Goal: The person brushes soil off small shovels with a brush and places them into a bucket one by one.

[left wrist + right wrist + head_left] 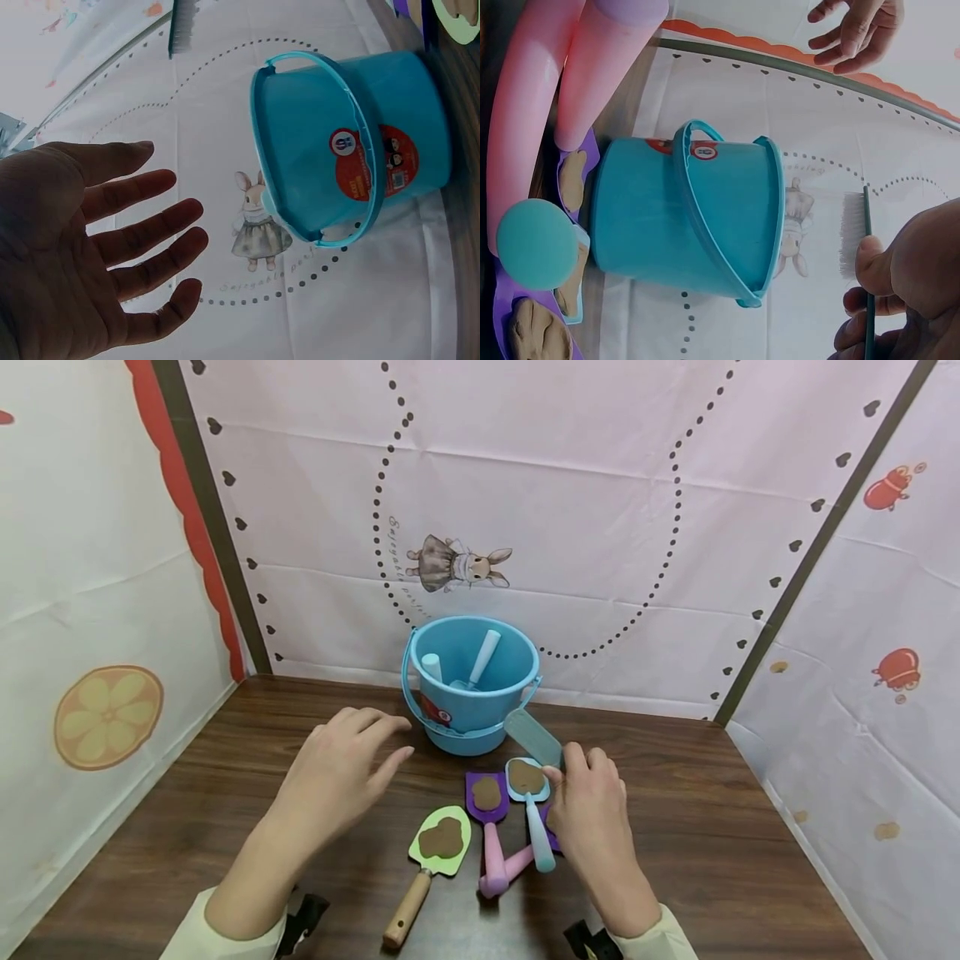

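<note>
My right hand (592,806) pinches a thin grey-green brush (534,737), held up beside the bucket; in the right wrist view its pale bristles (853,234) stick out from the narrow back. My left hand (337,768) hovers left of the bucket with fingers spread and nothing in them. A blue bucket (468,718) stands between and beyond my hands, with two pale blue handles (485,656) poking up inside. Below lie toy shovels bearing brown clay: a green one (459,814), a purple one (474,810), and a light blue one (540,839). Another purple shovel (553,842) is partly hidden by my right hand.
The dark wooden table (697,843) carries everything. Printed white cloth walls (570,510) rise behind it and on both sides. The green shovel's wooden handle (407,910) points to the near edge, and pink handles (492,860) cross close to the light blue one.
</note>
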Available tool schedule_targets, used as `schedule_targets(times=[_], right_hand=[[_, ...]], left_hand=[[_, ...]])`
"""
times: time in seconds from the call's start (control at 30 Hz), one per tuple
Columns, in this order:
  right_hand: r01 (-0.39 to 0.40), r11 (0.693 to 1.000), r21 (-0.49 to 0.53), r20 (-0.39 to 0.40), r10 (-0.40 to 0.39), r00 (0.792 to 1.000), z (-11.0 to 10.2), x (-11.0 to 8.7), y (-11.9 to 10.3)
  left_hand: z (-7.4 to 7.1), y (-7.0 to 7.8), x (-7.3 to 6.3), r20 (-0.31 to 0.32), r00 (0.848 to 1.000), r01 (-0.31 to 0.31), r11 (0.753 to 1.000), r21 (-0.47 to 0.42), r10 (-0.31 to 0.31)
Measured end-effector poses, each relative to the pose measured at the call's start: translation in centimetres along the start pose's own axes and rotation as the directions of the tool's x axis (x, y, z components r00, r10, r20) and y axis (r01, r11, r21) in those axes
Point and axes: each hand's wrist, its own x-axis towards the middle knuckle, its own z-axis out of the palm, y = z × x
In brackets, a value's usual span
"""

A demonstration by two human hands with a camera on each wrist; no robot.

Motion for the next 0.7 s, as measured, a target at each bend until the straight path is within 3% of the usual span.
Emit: schedule_targets(times=[0.3, 0.5, 0.6, 0.7], right_hand=[[0.001, 1.0, 0.009, 0.008, -0.001, 1.0, -0.1, 0.0, -0.1], [0.008, 1.0, 0.016, 0.006, -0.008, 1.0, -0.1, 0.0, -0.1], [0.01, 1.0, 0.02, 0.003, -0.01, 1.0, -0.1, -0.1, -0.1], [0.01, 1.0, 0.024, 0.003, -0.01, 1.0, -0.1, -0.1, -0.2]], left_hand=[[0.5, 0.0, -0.3, 0.035, 0.999, 0.016, 1.0, 0.024, -0.017], [1.9, 0.7, -0.9, 0.118, 0.993, 0.023, 0.998, 0.052, -0.029], [3.4, 1.1, -1.7, 0.208, 0.978, 0.019, 0.996, 0.082, -0.036], [5.0, 1.5, -2.5, 0.318, 0.948, 0.001, 0.995, 0.102, -0.034]])
